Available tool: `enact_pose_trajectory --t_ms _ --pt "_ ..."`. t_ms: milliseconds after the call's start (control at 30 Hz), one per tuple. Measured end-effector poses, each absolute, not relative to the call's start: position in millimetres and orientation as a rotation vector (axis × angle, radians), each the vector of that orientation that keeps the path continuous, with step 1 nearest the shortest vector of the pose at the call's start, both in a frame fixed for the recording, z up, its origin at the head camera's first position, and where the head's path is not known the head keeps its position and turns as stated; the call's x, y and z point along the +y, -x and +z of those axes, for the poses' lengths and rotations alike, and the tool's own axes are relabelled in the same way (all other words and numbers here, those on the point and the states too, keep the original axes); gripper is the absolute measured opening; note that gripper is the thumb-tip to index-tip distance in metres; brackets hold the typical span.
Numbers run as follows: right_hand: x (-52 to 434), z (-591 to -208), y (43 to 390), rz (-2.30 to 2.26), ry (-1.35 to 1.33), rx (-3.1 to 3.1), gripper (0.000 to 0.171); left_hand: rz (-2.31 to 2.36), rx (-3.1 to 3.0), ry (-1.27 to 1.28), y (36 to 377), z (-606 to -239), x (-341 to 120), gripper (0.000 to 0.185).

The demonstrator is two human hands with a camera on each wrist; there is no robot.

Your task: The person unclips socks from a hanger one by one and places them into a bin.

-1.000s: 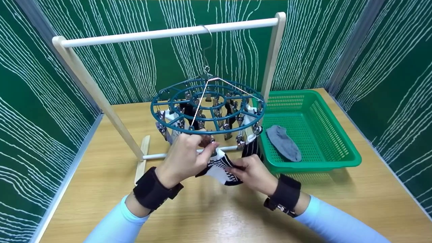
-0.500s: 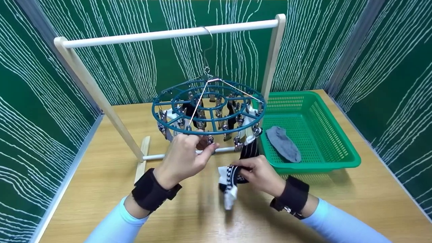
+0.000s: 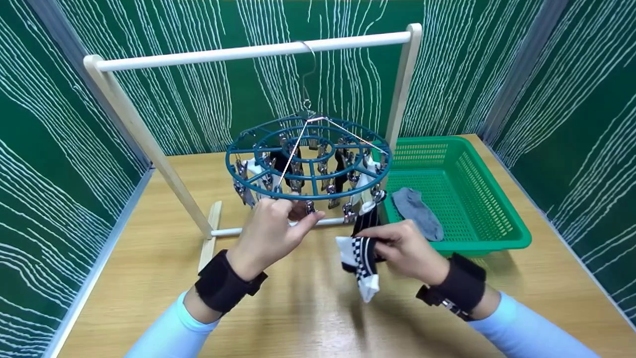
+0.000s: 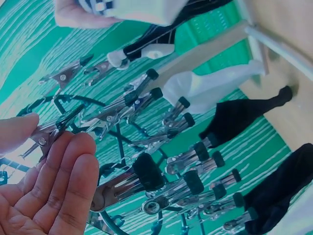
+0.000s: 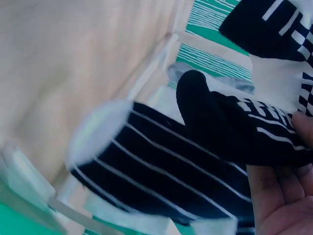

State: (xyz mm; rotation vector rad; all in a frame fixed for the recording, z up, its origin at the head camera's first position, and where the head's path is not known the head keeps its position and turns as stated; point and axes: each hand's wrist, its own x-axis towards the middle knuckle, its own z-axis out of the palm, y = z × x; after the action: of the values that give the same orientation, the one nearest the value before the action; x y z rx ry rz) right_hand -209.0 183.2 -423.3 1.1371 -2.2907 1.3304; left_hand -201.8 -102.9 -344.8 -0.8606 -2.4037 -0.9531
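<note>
My left hand (image 3: 273, 228) is at the front rim of a round dark-teal sock hanger (image 3: 343, 191). In the left wrist view its thumb and fingers pinch a metal clip (image 4: 45, 138) with dark tips; no cloth shows in that clip. My right hand (image 3: 412, 248) holds a black and white checkered sock (image 3: 358, 256) between thumb and fingers, below the rim and apart from the clip. The sock hangs folded over, toe down. Just behind it hangs a black sock with white stripes (image 5: 161, 156), clipped to the hanger's right side.
A wooden rack with a white bar (image 3: 223, 54) carries the hanger by its hook. Several other socks, such as a black one (image 4: 239, 115), hang from clips. At right on the table (image 3: 278, 318) stands a green basket (image 3: 497, 243) with a grey sock (image 3: 417, 211) in it.
The checkered sock has come away from the clip in my left hand. My right hand has carried it down, then to the right. My left hand has stayed at the clip.
</note>
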Motion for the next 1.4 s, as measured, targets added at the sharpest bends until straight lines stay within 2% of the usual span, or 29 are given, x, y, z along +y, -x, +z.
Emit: enact_pose_trajectory --t_ms 233,800,1100,1400 --pt "204.4 -392.3 206.3 1.373 -1.087 -2.289 0.026 -0.955 -2.425 0.824 201.5 -344.5 -104.1 0.03" --pt "256.8 -336.5 215.8 1.482 -0.95 -2.145 0.03 -0.952 -2.435 0.778 202.2 -346.7 -104.8 0.03" --pt "274.7 -325.7 237.4 1.367 -0.628 -2.249 0.016 -0.946 -2.433 0.781 202.1 -346.4 -104.9 0.027" --pt "291.1 -329.9 283.1 1.288 -0.441 -2.38 0.021 -0.953 -2.431 0.778 202.3 -345.2 -105.2 0.027"
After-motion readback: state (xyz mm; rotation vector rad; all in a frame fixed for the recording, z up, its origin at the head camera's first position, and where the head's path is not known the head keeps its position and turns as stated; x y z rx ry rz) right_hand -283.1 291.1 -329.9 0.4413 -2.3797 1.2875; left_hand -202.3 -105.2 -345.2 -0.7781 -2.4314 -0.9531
